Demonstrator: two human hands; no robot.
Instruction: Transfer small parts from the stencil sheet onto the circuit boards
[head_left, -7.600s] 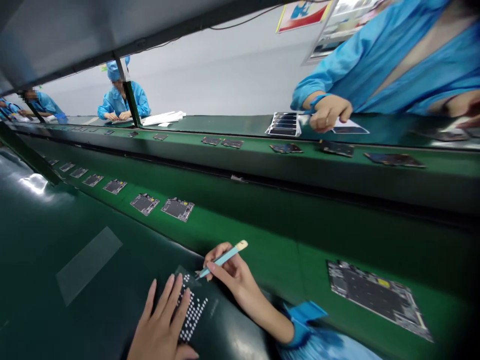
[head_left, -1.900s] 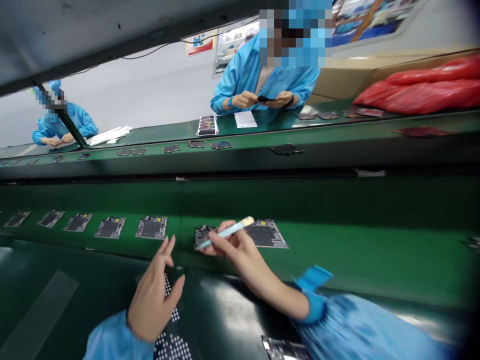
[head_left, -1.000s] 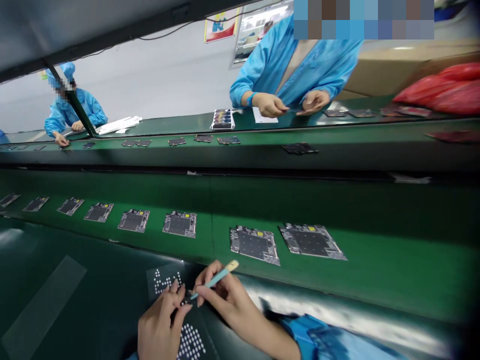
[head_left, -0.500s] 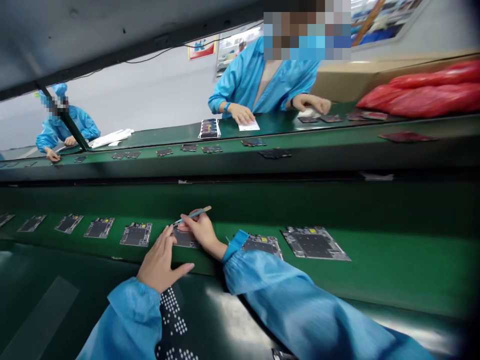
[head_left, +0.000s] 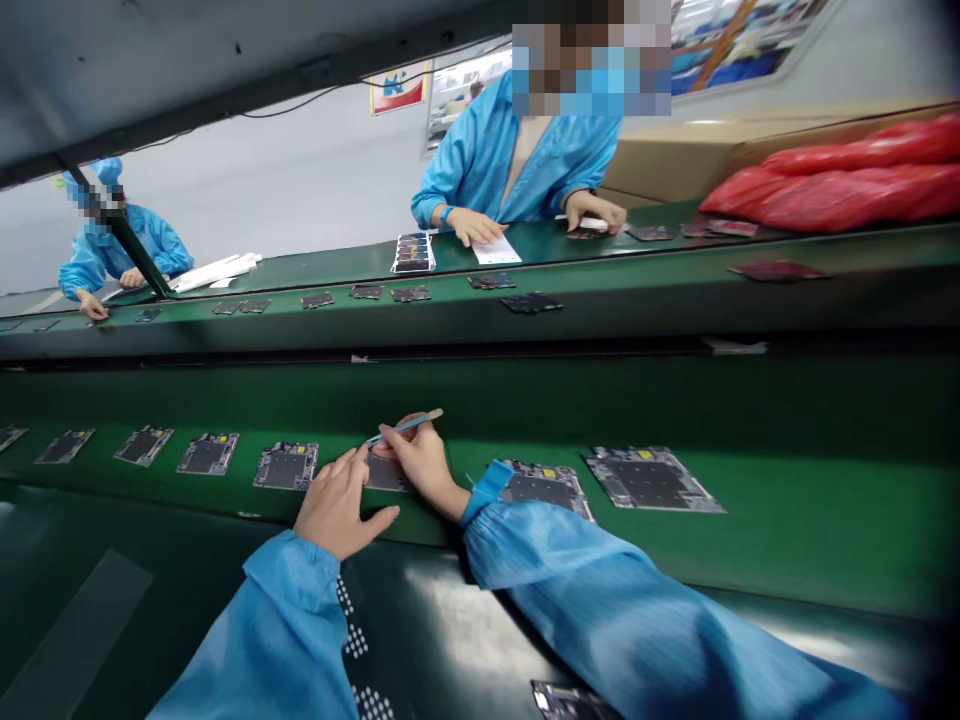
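On the belt, near edge: circuit board point(head_left: 386, 473) under both hands on the green conveyor belt point(head_left: 787, 545) — mostly covered.
Right hand point(head_left: 421, 462): fingers pinched shut around a blue-handled tool point(head_left: 403, 427), tip down on the board.
Left hand point(head_left: 341, 500): fingers spread flat, fingertips on the board's left edge.
Boards along the belt: five left of the held board, two to its right — small gaps between.
Open room: bare belt right of the last board.
Beyond the belt: two people in blue coats.

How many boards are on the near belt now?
8 boards: five left of the hands, one under the left hand and right hand, two to the right. More may lie off frame.
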